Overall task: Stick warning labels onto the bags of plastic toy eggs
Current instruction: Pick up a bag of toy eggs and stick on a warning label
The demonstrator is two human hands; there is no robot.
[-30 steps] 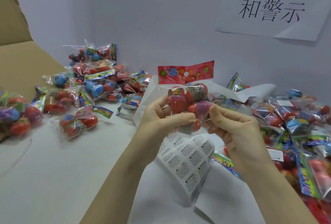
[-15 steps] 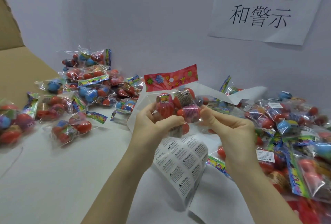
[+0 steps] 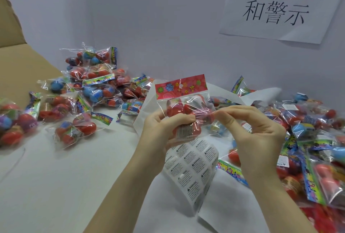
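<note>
White table (image 3: 46, 186), clear egg bag (image 3: 183, 109), red floral header, left hand (image 3: 164, 130) gripping

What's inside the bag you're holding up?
Red toy eggs show through the clear bag. The left hand covers its bottom, so I cannot count them all.
</note>
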